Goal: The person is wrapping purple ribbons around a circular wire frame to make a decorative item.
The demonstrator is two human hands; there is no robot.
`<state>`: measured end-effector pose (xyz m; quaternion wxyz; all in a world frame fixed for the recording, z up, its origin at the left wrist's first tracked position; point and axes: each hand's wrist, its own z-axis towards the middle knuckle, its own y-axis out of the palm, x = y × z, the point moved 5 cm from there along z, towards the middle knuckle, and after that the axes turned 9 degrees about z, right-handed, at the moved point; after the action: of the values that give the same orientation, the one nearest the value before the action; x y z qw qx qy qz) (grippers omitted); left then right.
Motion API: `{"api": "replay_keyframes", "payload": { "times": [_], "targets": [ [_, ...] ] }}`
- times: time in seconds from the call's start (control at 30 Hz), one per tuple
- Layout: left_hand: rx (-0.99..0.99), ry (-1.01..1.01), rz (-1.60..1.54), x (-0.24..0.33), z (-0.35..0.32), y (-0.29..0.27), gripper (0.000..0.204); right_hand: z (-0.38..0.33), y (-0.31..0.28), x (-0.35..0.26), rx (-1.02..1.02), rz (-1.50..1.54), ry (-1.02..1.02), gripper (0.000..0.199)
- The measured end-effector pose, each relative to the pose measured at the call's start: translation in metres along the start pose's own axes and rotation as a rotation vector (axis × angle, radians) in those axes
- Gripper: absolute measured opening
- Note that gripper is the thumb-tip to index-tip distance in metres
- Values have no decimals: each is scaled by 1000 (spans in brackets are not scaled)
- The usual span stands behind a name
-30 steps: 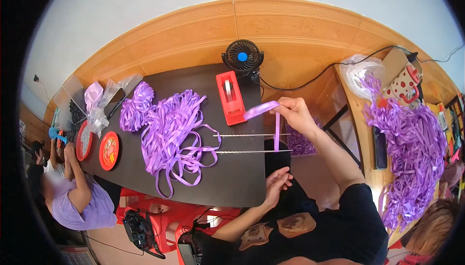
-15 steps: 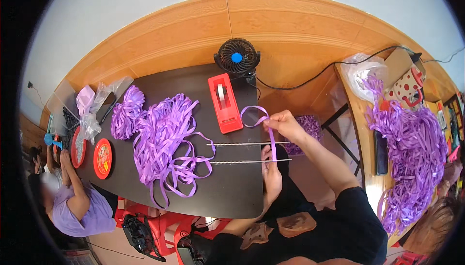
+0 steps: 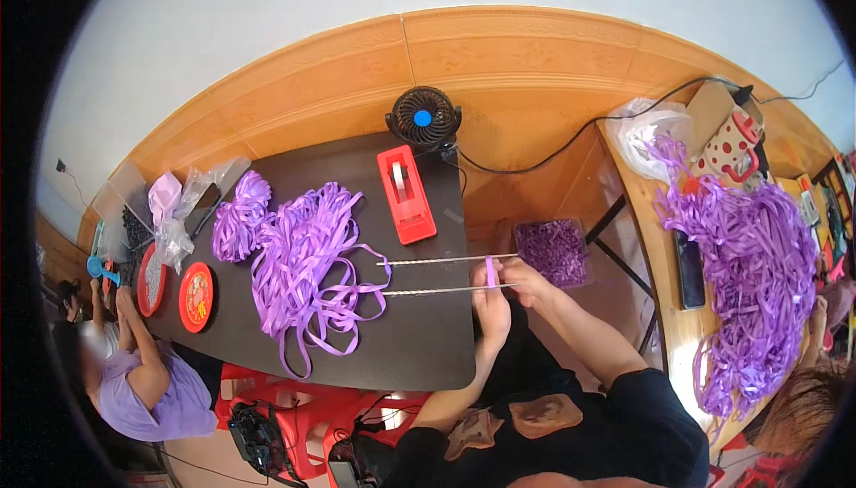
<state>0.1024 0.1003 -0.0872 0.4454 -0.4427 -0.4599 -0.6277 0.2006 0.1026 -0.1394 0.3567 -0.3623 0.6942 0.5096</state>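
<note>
Black shirt (image 3: 615, 439) cloth fills the near side. Beyond it, the left hand (image 3: 492, 311) has its fingers bent beside a purple band (image 3: 490, 271), just past the right edge of the dark surface (image 3: 428, 345). The right hand (image 3: 532, 285) meets it from the right, fingers curled; their tips overlap, so what either hand grips I cannot tell. The band spans two metal rods (image 3: 437, 261) (wrapped or merely laid across is unclear), which look bare between it and the heap. One crossing seems in place, then; much ribbon remains loose in a heap (image 3: 308, 238) to the left, with a bundle (image 3: 239, 221) farther left. Strips in a box (image 3: 553, 252) far right are too small to separate.
</note>
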Motion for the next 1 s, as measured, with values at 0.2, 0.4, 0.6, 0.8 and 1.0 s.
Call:
{"api": "replay_keyframes", "payload": {
  "times": [0.2, 0.4, 0.6, 0.8, 1.0],
  "targets": [
    [-71, -422, -288, -8, -43, -11, 20, -62, -8, 22, 229, -53, 299, 22],
    [-127, -328, -106, 3, -79, -37, 20, -112, -15, 6, 300, -244, -15, 17],
    [-237, -436, -95, -3, -95, -53, 24, -114, 51, -17, 112, 3, -176, 12],
    [-389, -622, -63, 6, -105, -67, 28, -114, 61, 0, 139, 127, -54, 12],
    [-567, -696, 61, 7, -114, -82, 29, -113, 61, 1, 160, 32, -160, 9]
  ]
}}
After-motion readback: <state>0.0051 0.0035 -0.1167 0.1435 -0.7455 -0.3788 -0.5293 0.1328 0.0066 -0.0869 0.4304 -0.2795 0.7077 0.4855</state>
